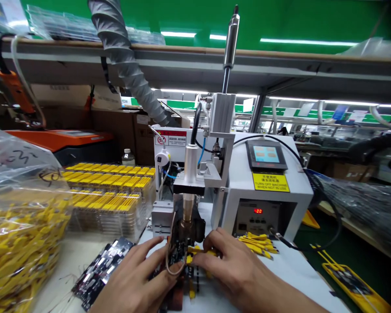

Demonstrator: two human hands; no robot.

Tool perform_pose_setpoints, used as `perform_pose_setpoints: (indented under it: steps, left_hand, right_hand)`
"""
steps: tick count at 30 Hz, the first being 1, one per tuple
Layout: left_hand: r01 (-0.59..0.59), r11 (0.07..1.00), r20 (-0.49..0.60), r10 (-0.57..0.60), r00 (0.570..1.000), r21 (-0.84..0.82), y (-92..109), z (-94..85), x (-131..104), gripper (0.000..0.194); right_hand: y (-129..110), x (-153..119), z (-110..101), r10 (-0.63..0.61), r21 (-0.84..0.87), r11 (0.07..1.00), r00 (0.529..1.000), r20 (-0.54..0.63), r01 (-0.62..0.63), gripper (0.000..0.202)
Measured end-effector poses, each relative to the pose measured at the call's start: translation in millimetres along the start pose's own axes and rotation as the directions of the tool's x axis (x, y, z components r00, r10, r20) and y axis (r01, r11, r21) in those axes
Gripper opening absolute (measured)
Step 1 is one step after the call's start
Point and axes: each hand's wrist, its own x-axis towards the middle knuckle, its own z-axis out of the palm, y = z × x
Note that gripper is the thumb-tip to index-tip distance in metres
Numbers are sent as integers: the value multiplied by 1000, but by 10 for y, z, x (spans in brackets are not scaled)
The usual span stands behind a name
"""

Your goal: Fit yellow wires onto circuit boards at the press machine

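Machine head (191, 165) above; right hand (228, 261) pinching yellow strip (196, 250), left hand (138, 271) at dark workpiece (181, 251), hold unclear.

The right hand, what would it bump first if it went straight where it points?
Probably the yellow strip right at the fingertips of the right hand, though how deep things sit is hard to tell.

Close head-worn view, forward and down
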Motion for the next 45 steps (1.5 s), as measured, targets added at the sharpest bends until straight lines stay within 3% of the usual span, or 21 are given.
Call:
perform_pose_setpoints:
  steps: [8,13,24,30,37,45]
  left_hand:
    - [81,991,-51,-87,995,-103,3,26,-85,25]
    - [156,981,-50,-163,985,-117,17,39,-72,28]
    - [176,966,27,-174,984,-187,39,19,-84,35]
    - [189,955,43,-184,982,-227,53,9,-54,34]
    - [181,962,96,-165,982,-204,74,1,-63,32]
    - [191,961,47,-185,982,-201,79,-15,-52,36]
  right_hand:
    - [16,-6,16,5,-11,1000,1000,-8,-5,29]
    - [20,-16,27,-15,-55,998,1000,-18,14,30]
    - [21,-25,32,-10,-76,997,1000,3,10,24]
    - [20,-42,27,-20,-53,998,1000,16,21,31]
    - [37,-37,80,-38,-71,997,996,-80,32,29]
    - [14,-28,34,-49,-98,994,998,-47,44,23]
